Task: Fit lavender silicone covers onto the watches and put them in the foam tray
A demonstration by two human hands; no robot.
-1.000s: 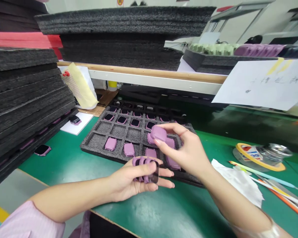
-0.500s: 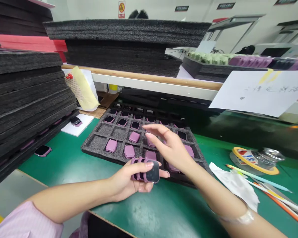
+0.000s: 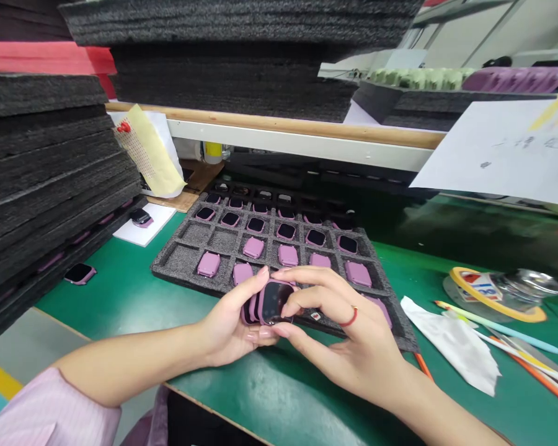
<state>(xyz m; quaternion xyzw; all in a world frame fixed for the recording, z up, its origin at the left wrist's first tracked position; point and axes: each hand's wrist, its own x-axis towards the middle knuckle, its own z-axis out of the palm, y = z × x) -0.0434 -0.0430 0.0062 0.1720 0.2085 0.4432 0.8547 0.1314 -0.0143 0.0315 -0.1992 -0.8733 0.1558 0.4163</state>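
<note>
A short stack of pink-purple smartwatches without straps (image 3: 275, 300), black screens facing outward, is in my left hand (image 3: 223, 331), fingers closed around it. My right hand (image 3: 358, 334) has its thumb and fingers on the edges and glass of the front smartwatch. Just behind my hands lies a black foam tray (image 3: 172, 267) with square pockets. Its nearer rows hold watches with the plain pink side up, such as one watch (image 3: 209, 264). Farther rows show black screens, like another watch (image 3: 286, 231). Both hands hide part of the tray's near edge.
Tall stacks of black foam trays (image 3: 46, 161) stand at left. A single watch (image 3: 80, 274) lies beside them; another rests on a white pad (image 3: 160, 223). At right are a white cloth (image 3: 453, 341), several pens (image 3: 502, 328) and a glass jar (image 3: 502, 294). A shelf edge (image 3: 279, 136) crosses above.
My right hand has come from above the tray down to the stack in my left hand and now grips the front smartwatch. The camera view has tilted down slightly.
</note>
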